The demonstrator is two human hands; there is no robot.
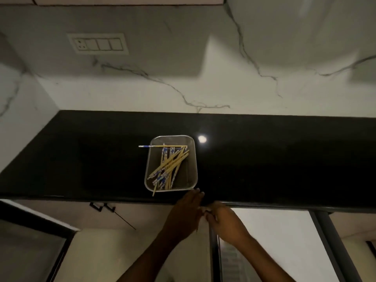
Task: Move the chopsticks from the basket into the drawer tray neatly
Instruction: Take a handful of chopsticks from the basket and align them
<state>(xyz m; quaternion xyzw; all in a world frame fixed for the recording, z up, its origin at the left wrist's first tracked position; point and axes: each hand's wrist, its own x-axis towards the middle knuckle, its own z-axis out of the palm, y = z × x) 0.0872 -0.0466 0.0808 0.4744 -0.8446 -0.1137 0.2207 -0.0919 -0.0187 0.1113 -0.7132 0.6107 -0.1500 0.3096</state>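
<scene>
fingers [198, 193] of left hand [184, 212] loosely spread, empty, near basket [149, 159] lower corner | right hand [225, 222] curled, grip unclear | chopsticks [171, 165] jumbled mid-frame | likely reaching

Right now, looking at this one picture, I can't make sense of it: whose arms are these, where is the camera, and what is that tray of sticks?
No machine here: a person wears a wide-angle camera on the head, looking down, so you see their own two bare arms. The left hand and right hand meet just below the front edge of the black stone counter. The picture is too blurred to tell whether either grip holds anything. On the counter sits a clear rectangular basket holding a loose pile of pale wooden chopsticks with blue-and-white patterned ends; one pokes out over its left rim. Behind is a white marble wall with a switch plate.
</scene>
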